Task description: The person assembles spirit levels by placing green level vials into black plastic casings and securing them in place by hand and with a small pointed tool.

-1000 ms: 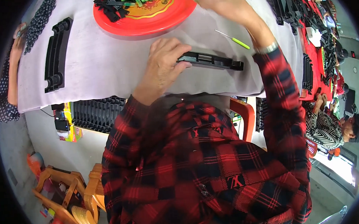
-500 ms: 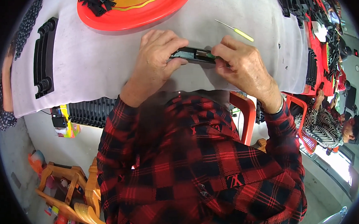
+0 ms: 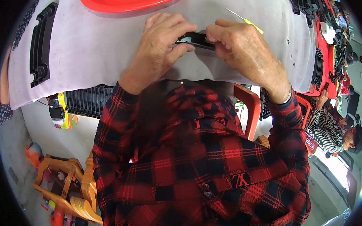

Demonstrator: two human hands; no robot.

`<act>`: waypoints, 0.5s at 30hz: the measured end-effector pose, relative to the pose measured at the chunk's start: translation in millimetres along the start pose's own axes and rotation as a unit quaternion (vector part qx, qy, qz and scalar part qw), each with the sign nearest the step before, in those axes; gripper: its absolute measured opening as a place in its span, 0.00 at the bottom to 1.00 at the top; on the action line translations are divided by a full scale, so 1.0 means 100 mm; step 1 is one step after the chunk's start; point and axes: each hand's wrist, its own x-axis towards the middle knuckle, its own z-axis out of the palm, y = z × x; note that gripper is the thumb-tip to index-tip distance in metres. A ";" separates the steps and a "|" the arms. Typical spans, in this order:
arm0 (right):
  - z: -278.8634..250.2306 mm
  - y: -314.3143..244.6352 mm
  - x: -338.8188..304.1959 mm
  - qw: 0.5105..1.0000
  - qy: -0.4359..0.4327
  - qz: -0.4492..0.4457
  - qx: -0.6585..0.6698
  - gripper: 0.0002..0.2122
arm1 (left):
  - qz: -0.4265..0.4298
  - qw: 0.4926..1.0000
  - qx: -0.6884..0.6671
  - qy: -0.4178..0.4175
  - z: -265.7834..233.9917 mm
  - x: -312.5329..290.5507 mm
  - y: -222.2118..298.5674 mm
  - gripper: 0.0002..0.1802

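A narrow black plastic housing (image 3: pixel 199 40) is held level above the table, between my two hands. My left hand (image 3: pixel 156 47) pinches its left end between thumb and fingers. At its other end my right hand (image 3: pixel 244 43) is closed, with the fingers bent down onto the housing and covering what is inside there. Whether a small part sits under those fingertips, I cannot tell. Just beyond my right hand lies a thin screwdriver (image 3: pixel 253 26) with a yellow-green handle.
A red tray (image 3: pixel 136 6) stands at the far side of the white-covered table (image 3: pixel 105 47). A long black plastic part (image 3: pixel 41 46) lies at the left. Black parts crowd a red-covered table (image 3: pixel 330 62) at the right, where another person (image 3: pixel 325 125) sits.
The whole view has shifted, so the table and hands appear higher. My right hand has turned over the housing's right end, and the green bit seen there before is now hidden.
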 end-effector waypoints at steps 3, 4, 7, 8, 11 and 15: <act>0.01 0.05 -0.04 0.999 0.022 0.017 0.045 0.08 | -0.006 1.000 0.010 -0.001 -0.01 -0.01 0.01 0.21; 0.01 0.07 -0.07 0.999 0.022 0.016 0.044 0.08 | -0.006 1.000 0.010 0.000 -0.01 -0.01 0.01 0.21; 0.04 0.16 -0.23 0.985 0.045 0.118 0.116 0.07 | -0.003 1.000 0.011 0.005 0.02 -0.01 0.01 0.21; 0.05 0.17 -0.29 0.974 0.089 0.154 0.140 0.07 | -0.007 1.000 0.012 0.004 0.01 0.00 0.03 0.21; 0.06 0.24 -0.41 0.955 0.127 0.206 0.175 0.06 | -0.011 1.000 0.016 0.003 0.01 0.00 0.04 0.21; 0.05 0.32 -0.45 0.959 0.111 0.172 0.197 0.05 | -0.029 0.999 0.027 -0.001 0.00 0.00 0.06 0.22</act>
